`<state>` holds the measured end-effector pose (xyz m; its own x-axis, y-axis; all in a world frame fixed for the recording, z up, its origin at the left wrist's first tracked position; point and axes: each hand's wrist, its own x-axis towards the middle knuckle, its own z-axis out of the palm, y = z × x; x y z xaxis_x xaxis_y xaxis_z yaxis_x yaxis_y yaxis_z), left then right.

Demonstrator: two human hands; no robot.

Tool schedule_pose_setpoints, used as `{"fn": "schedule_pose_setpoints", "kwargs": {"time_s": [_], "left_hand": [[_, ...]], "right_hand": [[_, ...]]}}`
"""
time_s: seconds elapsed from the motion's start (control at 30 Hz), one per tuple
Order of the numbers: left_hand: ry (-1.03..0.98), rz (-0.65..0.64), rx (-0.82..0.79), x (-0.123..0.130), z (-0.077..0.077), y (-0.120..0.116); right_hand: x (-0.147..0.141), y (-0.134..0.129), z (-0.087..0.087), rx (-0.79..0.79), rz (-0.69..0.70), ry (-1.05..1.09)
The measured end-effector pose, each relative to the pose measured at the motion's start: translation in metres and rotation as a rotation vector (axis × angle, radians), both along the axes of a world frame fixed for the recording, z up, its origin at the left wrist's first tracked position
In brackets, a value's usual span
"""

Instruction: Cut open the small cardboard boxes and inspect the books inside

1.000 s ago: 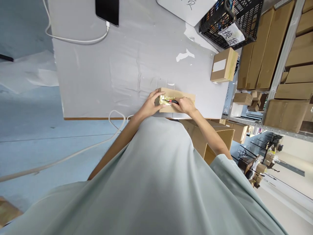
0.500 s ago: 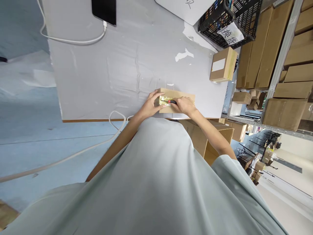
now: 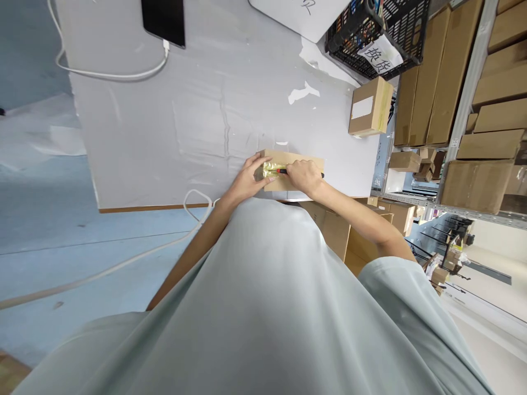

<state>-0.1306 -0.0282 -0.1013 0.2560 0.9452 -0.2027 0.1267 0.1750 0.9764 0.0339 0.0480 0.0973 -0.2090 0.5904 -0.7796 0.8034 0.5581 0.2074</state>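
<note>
A small cardboard box (image 3: 284, 156) lies near the front edge of the table, with shiny yellowish tape (image 3: 269, 171) along its top. My left hand (image 3: 247, 180) grips the box's left end, thumb on the near side and fingers on the far side. Over the top of the box, my right hand (image 3: 305, 176) is closed around a black and red box cutter (image 3: 282, 171). The red front of the cutter points left along the tape, and its black rear end shows past the hand. Whether a blade is out is too small to tell.
On the grey table (image 3: 144, 137) are a phone (image 3: 163, 22) with a white cable, another small carton (image 3: 370, 107) and a black crate (image 3: 379, 38) at the back right. An open carton (image 3: 329, 225) stands below the front edge. Shelves of boxes (image 3: 473, 175) line the right.
My right hand has turned and its fingers are wrapped more fully over the box cutter, whose rear end now shows. My left hand stays on the box's left end. The whole view has shifted slightly.
</note>
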Motion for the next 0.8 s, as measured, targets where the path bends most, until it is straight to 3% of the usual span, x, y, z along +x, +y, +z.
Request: {"fn": "schedule_pose_setpoints", "kwargs": {"time_s": [0.27, 0.4, 0.57, 0.67, 0.8], "left_hand": [[0.048, 0.006, 0.003, 0.0, 0.006, -0.005], [0.184, 0.118, 0.037, 0.018, 0.024, -0.004], [0.26, 0.228, 0.142, 0.064, 0.05, 0.013], [0.287, 0.21, 0.169, 0.08, 0.053, 0.022], [0.319, 0.21, 0.158, 0.081, 0.051, 0.023]], "right_hand": [[0.074, -0.004, 0.004, 0.052, -0.091, -0.139], [0.08, -0.005, 0.001, 0.062, -0.072, -0.112], [0.081, 0.001, -0.005, 0.036, -0.049, -0.067], [0.086, 0.004, -0.009, 0.03, -0.032, -0.032], [0.102, 0.006, -0.011, 0.01, -0.041, -0.007]]}}
